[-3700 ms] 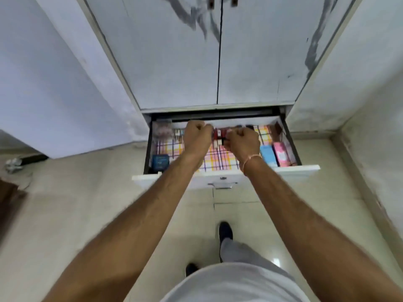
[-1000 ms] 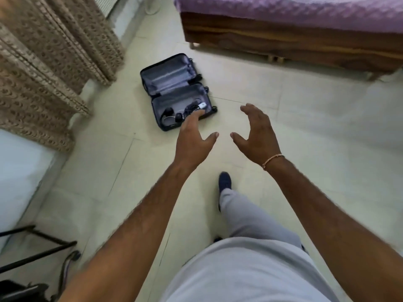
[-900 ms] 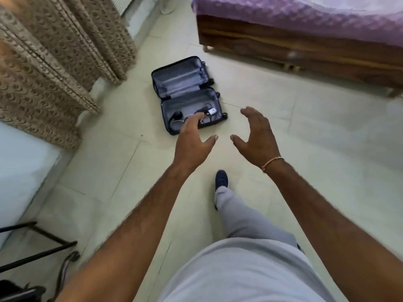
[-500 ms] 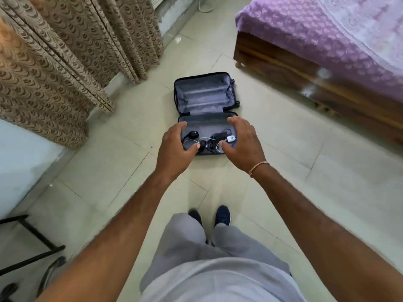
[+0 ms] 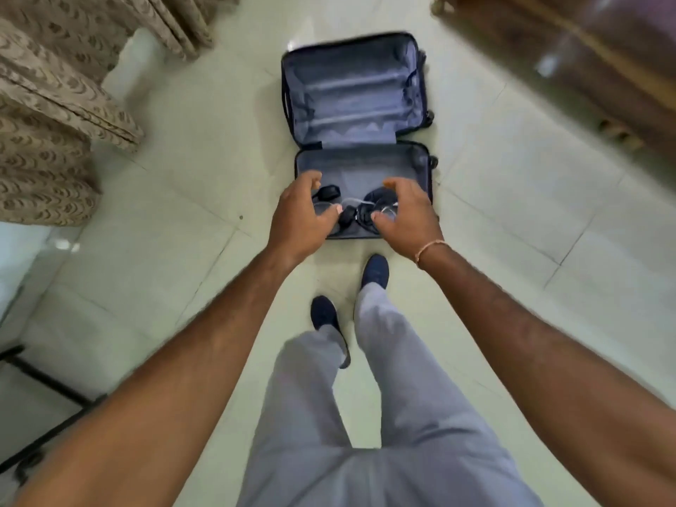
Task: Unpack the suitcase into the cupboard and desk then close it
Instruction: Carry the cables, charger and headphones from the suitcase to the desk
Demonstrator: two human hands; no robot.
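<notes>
A dark blue suitcase (image 5: 353,93) lies flat and open on the tiled floor, its grey lining showing. The far half holds nothing; the near half holds a tangle of black cables and chargers (image 5: 360,210) with a white cord. My left hand (image 5: 301,217) hovers over the left part of the tangle, fingers loosely curved, holding nothing. My right hand (image 5: 406,214) reaches over the right part, fingers spread and curved, also holding nothing. Both hands hide part of the cables.
Patterned beige curtains (image 5: 62,104) hang at the left. A dark wooden bed frame (image 5: 585,60) runs along the upper right. A black metal stand (image 5: 44,382) sits at the lower left. My feet in dark shoes (image 5: 375,270) stand just before the suitcase.
I turned from the cupboard drawer and walked to the suitcase. Over the last second the suitcase came close, and both hands lowered over the cables in its near half.
</notes>
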